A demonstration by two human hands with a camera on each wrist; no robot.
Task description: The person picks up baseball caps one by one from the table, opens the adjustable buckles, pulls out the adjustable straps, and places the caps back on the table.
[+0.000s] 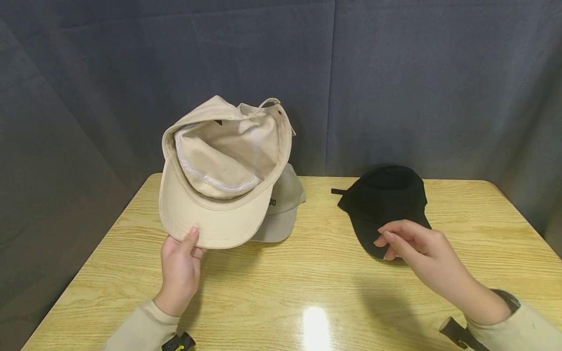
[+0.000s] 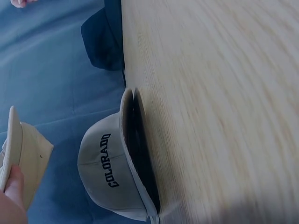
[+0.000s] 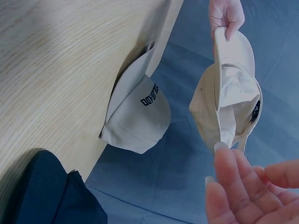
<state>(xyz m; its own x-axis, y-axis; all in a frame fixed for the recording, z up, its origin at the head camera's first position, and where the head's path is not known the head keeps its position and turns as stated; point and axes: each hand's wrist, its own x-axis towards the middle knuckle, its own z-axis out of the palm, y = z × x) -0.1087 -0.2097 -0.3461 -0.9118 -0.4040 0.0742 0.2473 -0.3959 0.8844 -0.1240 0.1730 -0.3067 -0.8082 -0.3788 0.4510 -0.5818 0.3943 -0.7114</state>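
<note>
A cream baseball cap (image 1: 219, 219) is held up off the table by my left hand (image 1: 181, 268), thumb on the underside of the brim. Its hollow inside faces me, with the crown partly folded in and the back strap at the top. My right hand (image 1: 421, 253) hovers with fingers loosely bent and nothing in them. Behind it in the head view lies a black cap (image 1: 382, 195). A grey-beige cap (image 2: 110, 163) lettered COLORADO sits on the table, mostly hidden behind the cream cap in the head view. The right wrist view shows the brim pinched by the left hand (image 3: 226, 15).
The wooden table (image 1: 272, 292) has a glossy light reflection near its front. A dark grey cloth (image 1: 395, 87) hangs behind it and along the sides. Cuffs of a beige sleeve (image 1: 145, 326) and dark wrist straps (image 1: 177, 342) show at the bottom.
</note>
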